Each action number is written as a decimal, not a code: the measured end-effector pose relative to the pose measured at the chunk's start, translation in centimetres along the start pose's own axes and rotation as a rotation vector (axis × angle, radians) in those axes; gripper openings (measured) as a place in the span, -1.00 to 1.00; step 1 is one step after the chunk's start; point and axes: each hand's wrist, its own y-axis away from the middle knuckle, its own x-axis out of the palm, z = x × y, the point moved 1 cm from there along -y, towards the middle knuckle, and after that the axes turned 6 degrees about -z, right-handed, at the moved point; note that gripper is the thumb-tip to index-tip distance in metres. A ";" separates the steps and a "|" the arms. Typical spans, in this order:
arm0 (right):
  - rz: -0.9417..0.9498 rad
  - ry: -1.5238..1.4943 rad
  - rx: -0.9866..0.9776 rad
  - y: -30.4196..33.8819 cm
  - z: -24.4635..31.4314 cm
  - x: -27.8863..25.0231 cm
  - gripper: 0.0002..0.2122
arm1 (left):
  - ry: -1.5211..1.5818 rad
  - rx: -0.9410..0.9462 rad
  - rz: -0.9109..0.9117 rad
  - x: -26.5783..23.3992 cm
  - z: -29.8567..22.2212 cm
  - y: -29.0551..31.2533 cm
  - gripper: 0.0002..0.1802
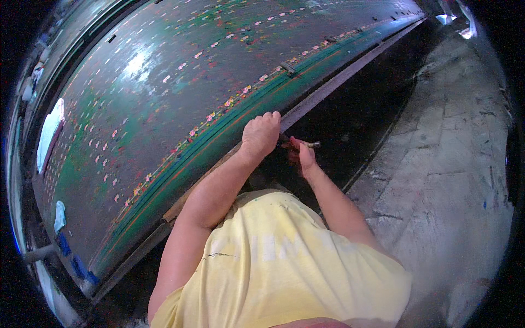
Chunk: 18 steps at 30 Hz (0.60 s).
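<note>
A long printing-style table (180,115), dark and stained green, slopes across the view, dotted with rows of pink and white marks. My left hand (262,133) is closed in a fist at its near edge, where a grey metal rail (339,82) meets the knuckles. What the fist grips is hidden. Just right of it and lower, my right hand (304,157) is closed around a dark, slim thing with a short metal cylindrical end (314,145) sticking out to the right. Its other end runs toward the left hand; its kind is unclear.
A small dark block (287,68) rests near the table's edge. At the far left lie a white sheet (50,134) and a pale blue cloth (59,216). Below the rail is a dark gap (361,126); a worn grey paved floor (437,180) stretches along the right.
</note>
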 end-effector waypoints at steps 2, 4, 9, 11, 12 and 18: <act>0.063 -0.346 0.370 -1.6 -2.5 -1.4 -0.74 | 0.009 -0.016 0.018 -0.7 0.1 0.0 -0.84; -0.027 -0.289 0.337 -0.2 -1.2 0.3 -0.76 | -0.005 -0.019 -0.032 -0.3 0.7 0.2 -0.84; -0.201 0.402 -0.271 3.6 0.8 0.4 -0.80 | -0.044 0.017 -0.049 -0.6 0.2 0.6 -0.84; -0.185 0.846 -0.522 5.2 3.5 1.3 -0.75 | -0.069 0.013 -0.059 -0.7 0.5 1.0 -0.84; -0.205 0.866 -0.579 5.6 4.4 1.6 -0.74 | -0.075 0.024 -0.063 -0.6 0.4 1.1 -0.84; -0.185 1.238 -0.738 4.6 7.2 2.5 -0.64 | -0.079 0.017 -0.093 0.0 0.5 1.1 -0.82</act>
